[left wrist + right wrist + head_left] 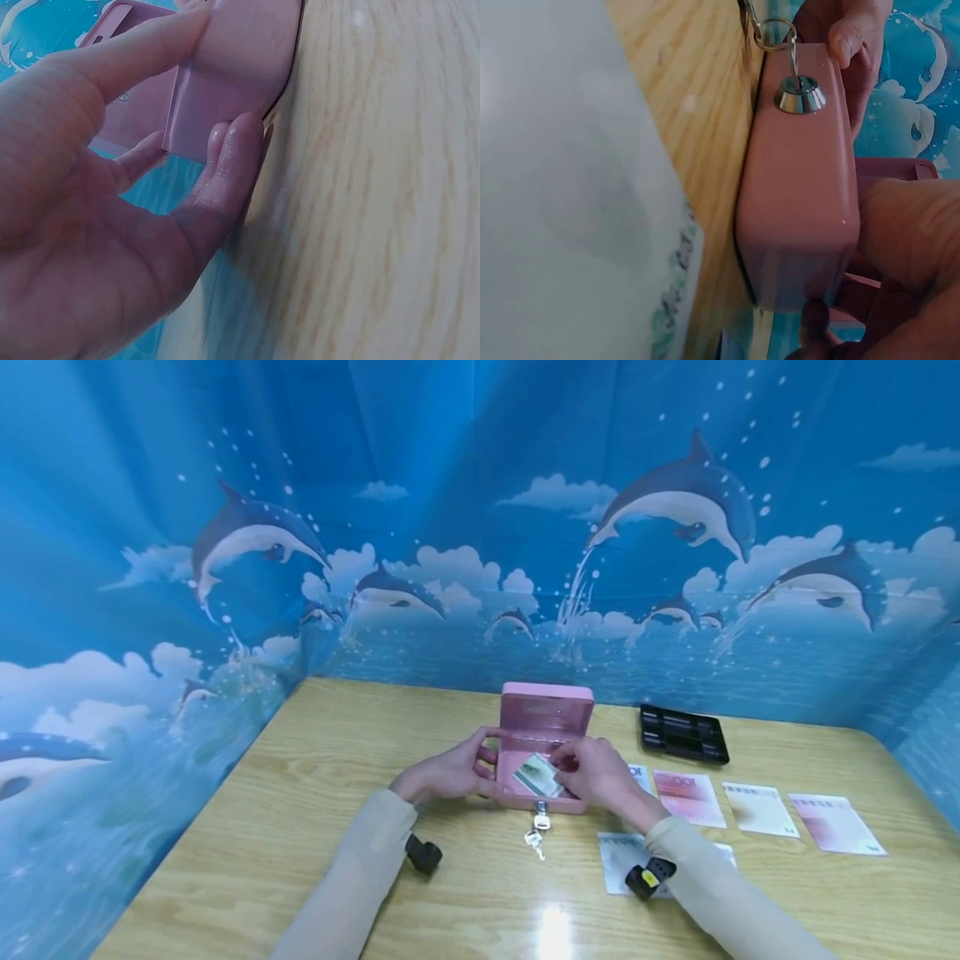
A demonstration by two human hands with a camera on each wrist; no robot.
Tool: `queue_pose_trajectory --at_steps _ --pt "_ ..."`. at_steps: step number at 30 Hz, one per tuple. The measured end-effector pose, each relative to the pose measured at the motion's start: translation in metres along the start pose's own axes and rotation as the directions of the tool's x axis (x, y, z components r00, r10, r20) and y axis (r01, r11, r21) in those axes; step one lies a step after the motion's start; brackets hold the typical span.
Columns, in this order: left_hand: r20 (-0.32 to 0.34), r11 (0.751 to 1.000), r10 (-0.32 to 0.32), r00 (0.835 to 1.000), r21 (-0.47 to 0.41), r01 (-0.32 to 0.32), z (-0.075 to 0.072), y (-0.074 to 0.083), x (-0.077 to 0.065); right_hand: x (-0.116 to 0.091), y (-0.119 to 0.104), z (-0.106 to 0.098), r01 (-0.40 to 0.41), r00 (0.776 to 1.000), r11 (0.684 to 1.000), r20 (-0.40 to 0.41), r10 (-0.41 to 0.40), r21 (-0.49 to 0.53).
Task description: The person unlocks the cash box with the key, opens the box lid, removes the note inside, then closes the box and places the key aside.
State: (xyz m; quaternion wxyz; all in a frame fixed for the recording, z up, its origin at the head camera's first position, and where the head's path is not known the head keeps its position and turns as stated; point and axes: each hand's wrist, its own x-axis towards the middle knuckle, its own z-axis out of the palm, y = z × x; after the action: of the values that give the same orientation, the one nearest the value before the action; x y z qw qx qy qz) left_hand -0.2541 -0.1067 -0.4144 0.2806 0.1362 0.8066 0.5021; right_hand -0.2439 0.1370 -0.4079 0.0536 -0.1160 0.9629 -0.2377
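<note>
A pink cash box [543, 805] stands on the table with its lid [547, 695] raised. My left hand [456, 768] grips the box's left side; in the left wrist view the thumb and fingers of that hand [97, 225] span its end wall. Over the right part of the box, my right hand [600, 772] pinches the edge of a green banknote [536, 777] lying tilted inside. Part of the note is hidden by the fingers. In the right wrist view a key sits in the front lock [801, 96], and more keys [535, 839] hang from it onto the table.
A black compartment tray [682, 735] lies at the back right. Along the right side are a pink-red banknote [688, 797], a brownish one [760, 810] and a pale purple one [836, 824]. A greyish banknote [618, 860] lies under the right forearm. A dolphin-print curtain [465, 510] hangs behind.
</note>
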Motion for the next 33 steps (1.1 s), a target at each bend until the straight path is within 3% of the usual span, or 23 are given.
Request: queue_pose_trajectory --at_steps 16,25,33 --pt "0.001 1.000 -0.002 1.000 0.008 0.002 -0.0001 -0.0006 0.0000 -0.0005 0.0008 0.0000 0.044 0.999 0.994 0.028 -0.041 -0.096" --pt "0.000 1.000 -0.004 1.000 0.005 0.004 -0.0006 0.0009 0.0003 0.0012 -0.0030 -0.0037 -0.015 0.997 0.999 0.071 0.019 -0.050" --pt "0.008 1.000 -0.003 1.000 -0.006 0.003 0.0003 0.0003 -0.0007 -0.0045 0.0017 -0.0028 0.004 0.999 1.000 0.041 -0.005 0.027"
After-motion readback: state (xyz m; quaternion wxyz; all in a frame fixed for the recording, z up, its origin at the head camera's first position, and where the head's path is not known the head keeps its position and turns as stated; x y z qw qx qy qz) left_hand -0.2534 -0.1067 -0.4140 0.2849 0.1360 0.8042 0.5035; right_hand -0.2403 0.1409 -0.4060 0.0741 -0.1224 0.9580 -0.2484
